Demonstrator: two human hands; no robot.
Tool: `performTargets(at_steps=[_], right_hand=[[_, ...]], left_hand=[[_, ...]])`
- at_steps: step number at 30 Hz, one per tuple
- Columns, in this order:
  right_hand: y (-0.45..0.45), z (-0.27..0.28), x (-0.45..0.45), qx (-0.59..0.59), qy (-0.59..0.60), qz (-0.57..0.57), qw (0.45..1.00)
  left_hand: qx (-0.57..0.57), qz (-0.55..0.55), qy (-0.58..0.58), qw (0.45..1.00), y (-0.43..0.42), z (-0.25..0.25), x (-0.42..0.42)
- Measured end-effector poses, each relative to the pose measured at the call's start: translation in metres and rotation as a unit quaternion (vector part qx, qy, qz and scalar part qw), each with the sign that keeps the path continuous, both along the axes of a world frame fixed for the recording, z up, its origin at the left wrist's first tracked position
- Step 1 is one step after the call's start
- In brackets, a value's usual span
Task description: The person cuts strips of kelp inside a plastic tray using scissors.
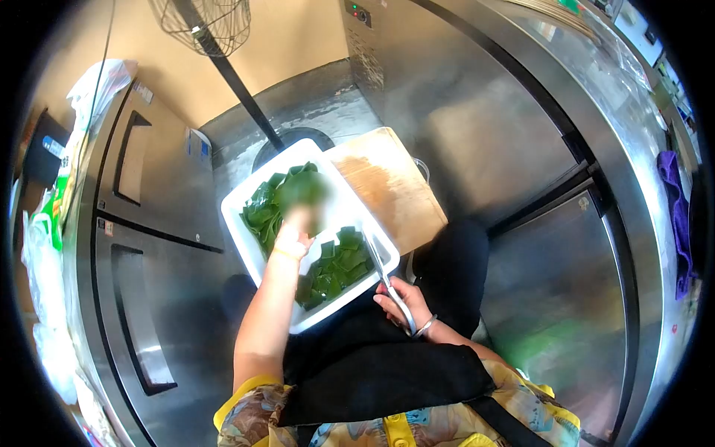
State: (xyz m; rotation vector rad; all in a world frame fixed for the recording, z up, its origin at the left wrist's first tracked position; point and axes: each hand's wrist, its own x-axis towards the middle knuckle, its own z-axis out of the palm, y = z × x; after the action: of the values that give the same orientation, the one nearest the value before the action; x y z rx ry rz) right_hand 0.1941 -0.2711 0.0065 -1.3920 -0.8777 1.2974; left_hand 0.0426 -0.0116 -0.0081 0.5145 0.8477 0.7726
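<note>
A white tub (345,207) stands in front of me, holding dark green, glossy flat pieces that look like kelp. One pile (261,212) lies at the far left side, and a second pile of squarish pieces (342,264) lies at the near side. My left hand (296,223) reaches into the tub at the far pile; its fingers are smeared by blur, so whether they grip a piece is hidden. My right hand (406,299) is closed around the handles of metal scissors (388,283), whose blades point over the tub's right rim.
A wooden board (398,194) lies right of the tub. Behind it a black pole (238,89) rises from a round base, with a wire fan cage (212,26) above. Steel cabinets (164,290) flank me on the left and steel doors (551,283) on the right.
</note>
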Motion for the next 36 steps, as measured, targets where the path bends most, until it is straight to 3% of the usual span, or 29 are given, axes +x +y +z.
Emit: performTargets(at_steps=[6,11,13,15,17,31,34,36], right_hand=[[-0.003,-0.001,-0.006,-0.005,-0.022,0.050,0.998],[-0.005,0.021,-0.012,-0.016,-0.032,0.076,0.996],[-0.004,0.028,-0.013,-0.016,-0.066,0.090,0.994],[-0.003,0.034,-0.016,0.055,-0.169,0.123,0.976],[-0.002,0.046,-0.020,0.057,-0.180,0.125,0.974],[-0.001,0.038,-0.039,0.086,-0.273,0.072,0.956],[-0.005,0.039,-0.036,0.009,-0.283,0.094,0.955],[-0.006,0.033,-0.035,0.077,-0.317,0.099,0.940]], left_hand=[[0.090,-0.051,-0.083,0.991,-0.047,0.043,-0.033],[0.101,-0.041,-0.081,0.991,-0.073,0.053,-0.047],[0.182,-0.043,0.012,0.982,-0.083,0.057,-0.047],[0.201,-0.074,0.015,0.977,-0.090,0.055,-0.053],[0.250,-0.100,0.037,0.962,-0.095,0.051,-0.056],[0.273,-0.194,0.118,0.935,-0.108,0.045,-0.078],[0.288,-0.195,0.151,0.925,-0.106,0.045,-0.081],[0.301,-0.203,0.163,0.917,-0.104,0.044,-0.084]])
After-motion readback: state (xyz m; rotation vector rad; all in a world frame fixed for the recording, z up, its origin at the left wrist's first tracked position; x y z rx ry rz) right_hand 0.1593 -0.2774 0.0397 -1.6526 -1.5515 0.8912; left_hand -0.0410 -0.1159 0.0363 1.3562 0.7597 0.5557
